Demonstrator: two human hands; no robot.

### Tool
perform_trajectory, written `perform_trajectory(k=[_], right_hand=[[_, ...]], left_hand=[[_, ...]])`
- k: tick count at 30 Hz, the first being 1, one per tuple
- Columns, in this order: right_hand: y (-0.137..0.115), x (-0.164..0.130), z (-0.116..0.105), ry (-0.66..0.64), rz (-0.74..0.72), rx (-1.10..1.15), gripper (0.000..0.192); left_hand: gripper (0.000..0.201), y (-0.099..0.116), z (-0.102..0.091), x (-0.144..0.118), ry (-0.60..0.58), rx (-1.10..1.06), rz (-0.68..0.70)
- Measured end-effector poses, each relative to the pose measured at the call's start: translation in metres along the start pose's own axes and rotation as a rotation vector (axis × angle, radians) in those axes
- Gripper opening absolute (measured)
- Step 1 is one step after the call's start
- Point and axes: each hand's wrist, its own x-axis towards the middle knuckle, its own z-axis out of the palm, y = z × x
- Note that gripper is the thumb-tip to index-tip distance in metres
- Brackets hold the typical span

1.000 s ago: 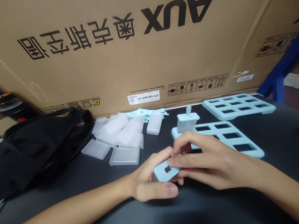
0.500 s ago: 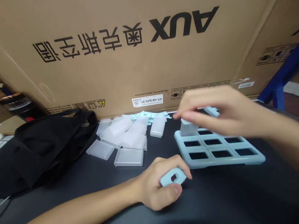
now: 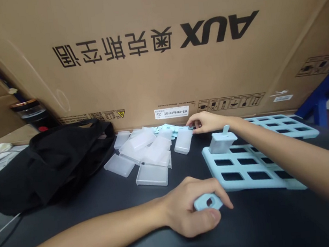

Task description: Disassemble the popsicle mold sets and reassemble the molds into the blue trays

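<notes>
My left hand (image 3: 191,205) rests on the black table and is closed around a small light-blue lid (image 3: 207,202) with a slot in its middle. My right hand (image 3: 205,122) reaches to the back of the table, its fingertips on a pile of light-blue sticks (image 3: 168,128) by the cardboard box. Just in front of my right forearm lies a light-blue tray (image 3: 248,165) with rectangular holes. One assembled mould with a stick (image 3: 222,140) stands in its far left hole.
Several translucent white mould cups (image 3: 150,153) lie scattered mid-table. A second light-blue tray (image 3: 286,125) lies at the back right. A black bag (image 3: 47,164) sits at the left. A large cardboard box (image 3: 156,49) walls the back; a blue frame (image 3: 321,95) stands at right.
My right hand left the lid, passed over the tray and now reaches the sticks at the back. My left hand keeps the lid. The view shifted slightly.
</notes>
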Motion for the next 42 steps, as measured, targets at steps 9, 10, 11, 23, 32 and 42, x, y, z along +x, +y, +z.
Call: perform_trajectory(k=[9, 10, 11, 23, 32, 42], right_hand=[[0.001, -0.004, -0.004, 0.01, -0.028, 0.035, 0.024], [0.001, -0.007, -0.007, 0.04, -0.025, 0.042, 0.025], [0.002, -0.011, -0.01, 0.077, -0.019, 0.051, 0.026], [-0.054, -0.127, -0.045, 1.024, -0.03, 0.53, 0.016], [-0.088, -0.155, 0.008, 0.656, -0.221, 0.619, 0.008], [-0.114, -0.147, 0.04, 0.335, -0.328, 0.961, 0.008]], left_hand=[[0.048, -0.003, -0.002, -0.005, 0.001, 0.042, -0.048], [0.049, -0.003, -0.002, -0.005, 0.005, 0.048, -0.055], [0.05, -0.003, -0.001, -0.005, 0.007, 0.051, -0.06], [0.041, -0.002, -0.002, -0.002, 0.066, -0.068, -0.185], [0.042, 0.0, 0.002, 0.002, 0.104, -0.235, -0.273], [0.026, -0.005, 0.003, 0.006, 0.15, 0.003, -0.09]])
